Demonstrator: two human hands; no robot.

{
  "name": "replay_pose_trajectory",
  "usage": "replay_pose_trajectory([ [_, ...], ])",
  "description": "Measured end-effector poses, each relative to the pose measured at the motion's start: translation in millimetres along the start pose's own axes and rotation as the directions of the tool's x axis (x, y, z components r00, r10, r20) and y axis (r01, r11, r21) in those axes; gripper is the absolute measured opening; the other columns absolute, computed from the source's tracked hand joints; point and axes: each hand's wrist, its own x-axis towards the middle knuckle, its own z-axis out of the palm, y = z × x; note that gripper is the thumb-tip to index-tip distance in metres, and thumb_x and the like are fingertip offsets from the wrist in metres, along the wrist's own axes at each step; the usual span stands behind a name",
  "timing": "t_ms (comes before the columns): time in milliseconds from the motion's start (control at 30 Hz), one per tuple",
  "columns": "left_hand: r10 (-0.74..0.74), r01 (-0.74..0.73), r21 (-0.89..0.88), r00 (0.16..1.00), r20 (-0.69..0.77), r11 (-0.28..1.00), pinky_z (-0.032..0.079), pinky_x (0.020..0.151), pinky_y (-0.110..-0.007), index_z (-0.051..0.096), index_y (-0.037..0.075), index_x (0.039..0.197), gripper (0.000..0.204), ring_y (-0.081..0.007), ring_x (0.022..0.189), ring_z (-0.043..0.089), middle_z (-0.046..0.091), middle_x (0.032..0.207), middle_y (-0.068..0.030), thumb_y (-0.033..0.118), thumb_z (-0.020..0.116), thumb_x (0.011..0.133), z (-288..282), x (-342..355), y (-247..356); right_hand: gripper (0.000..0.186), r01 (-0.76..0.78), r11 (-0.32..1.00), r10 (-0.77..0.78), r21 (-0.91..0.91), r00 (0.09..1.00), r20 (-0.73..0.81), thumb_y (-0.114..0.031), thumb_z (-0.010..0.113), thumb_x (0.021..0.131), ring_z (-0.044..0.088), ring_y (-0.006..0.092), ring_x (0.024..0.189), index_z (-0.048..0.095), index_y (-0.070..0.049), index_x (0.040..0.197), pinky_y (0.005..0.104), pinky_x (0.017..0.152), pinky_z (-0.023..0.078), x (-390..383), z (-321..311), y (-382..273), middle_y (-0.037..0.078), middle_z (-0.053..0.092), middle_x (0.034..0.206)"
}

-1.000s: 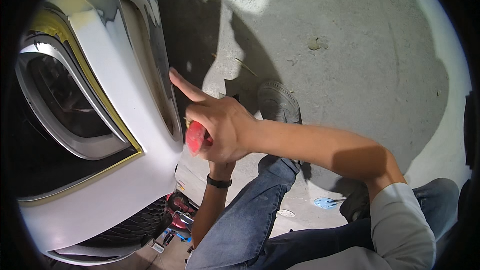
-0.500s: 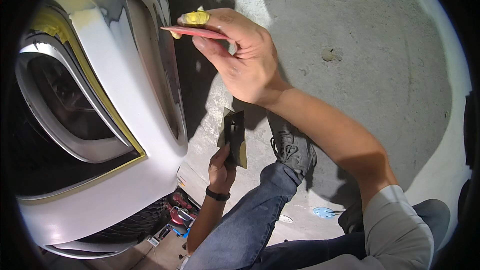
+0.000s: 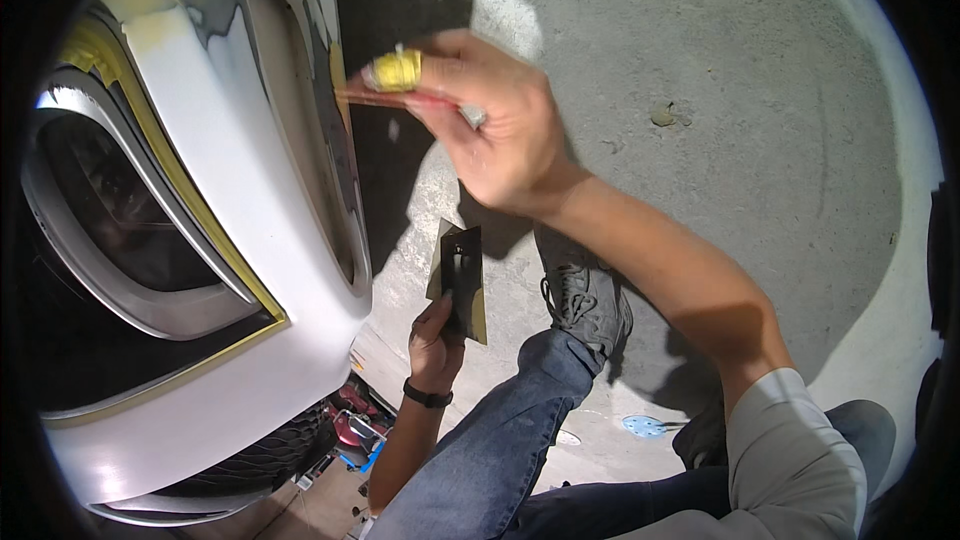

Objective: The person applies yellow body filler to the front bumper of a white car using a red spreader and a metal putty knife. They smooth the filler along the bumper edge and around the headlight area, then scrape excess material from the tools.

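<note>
My right hand (image 3: 505, 125) pinches a thin red spreader (image 3: 385, 98), slightly smeared by motion. A yellow wrap (image 3: 397, 71) covers one of its fingers. The spreader's tip meets the right edge of a white car bumper (image 3: 250, 200), where a yellowish streak of what looks like filler (image 3: 338, 75) lies beside a recessed opening (image 3: 300, 120). Lower down, my left hand (image 3: 432, 345) grips a flat dark plate (image 3: 463, 280) with lighter edges, held upright beside the bumper. What lies on the plate's far face is hidden.
Yellow masking tape (image 3: 225, 250) edges the dark grille (image 3: 110, 360) on the left. My shoe (image 3: 585, 305) rests on the concrete floor (image 3: 740, 140). A blue perforated disc (image 3: 645, 426) lies by my other foot, and red and blue tools (image 3: 355, 420) sit under the bumper.
My right hand has moved slightly down with the spreader, which now touches the bumper's edge. A yellowish streak shows there now. My left hand and the plate have shifted slightly left.
</note>
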Motion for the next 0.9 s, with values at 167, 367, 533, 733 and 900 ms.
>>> replay_pose_trajectory([
  [167, -0.011, 0.012, 0.01, 1.0, -0.025, 1.0, 0.052, 0.101, -0.033, 0.06, -0.002, 0.134, 0.034, -0.0185, 0.114, 0.067, 0.07, 0.126, -0.0102, 0.013, 0.058, 0.104, -1, 0, 0, 0.027, 0.148, 0.984, -0.158, -0.101, 0.982, -0.101, 0.006, 0.071, 0.087, 0.072, 0.0223, 0.089, 0.076, -0.005, 0.112, 0.0298, 0.076, 0.06, 31, 9, 9, 0.012, 0.072, 0.105],
  [367, -0.001, 0.001, 0.0, 0.999, -0.033, 1.0, 0.054, 0.099, -0.032, 0.06, -0.002, 0.135, 0.034, -0.0184, 0.113, 0.068, 0.07, 0.126, -0.0102, 0.013, 0.058, 0.104, -4, 1, -4, 0.034, 0.024, 1.0, -0.025, -0.015, 0.998, -0.061, 0.01, 0.066, 0.082, 0.073, 0.0299, 0.088, 0.079, -0.009, 0.107, 0.0363, 0.077, 0.063, -19, 21, -3, 0.015, 0.073, 0.103],
  [533, 0.0, 0.0, -0.022, 1.0, -0.002, 1.0, 0.053, 0.101, -0.032, 0.06, -0.002, 0.135, 0.034, -0.0185, 0.114, 0.068, 0.07, 0.126, -0.01, 0.013, 0.058, 0.104, -3, 2, -4, 0.028, 0.024, 0.999, -0.024, 0.025, 1.0, -0.004, 0.008, 0.068, 0.084, 0.074, 0.0287, 0.082, 0.077, -0.001, 0.109, 0.0342, 0.073, 0.063, -16, 6, -3, 0.016, 0.074, 0.096],
  [733, -0.007, 0.007, -0.004, 1.0, -0.013, 1.0, 0.052, 0.102, -0.032, 0.059, -0.002, 0.136, 0.035, -0.0187, 0.116, 0.067, 0.07, 0.127, -0.0102, 0.013, 0.057, 0.104, 1, 2, -1, 0.025, 0.115, 0.991, -0.121, -0.064, 0.987, -0.103, 0.004, 0.071, 0.092, 0.071, 0.0182, 0.089, 0.075, -0.004, 0.116, 0.0278, 0.074, 0.057, 42, 2, 6, 0.009, 0.072, 0.106],
  [900, 0.004, -0.004, -0.011, 1.0, -0.003, 1.0, 0.052, 0.103, -0.032, 0.059, -0.002, 0.137, 0.035, -0.0187, 0.116, 0.067, 0.069, 0.128, -0.0106, 0.012, 0.056, 0.105, 0, 2, 0, 0.028, 0.088, 0.989, -0.106, -0.119, 0.982, -0.155, 0.009, 0.069, 0.083, 0.073, 0.0241, 0.082, 0.078, -0.007, 0.104, 0.0312, 0.072, 0.062, 22, 19, 4, 0.009, 0.072, 0.098],
])
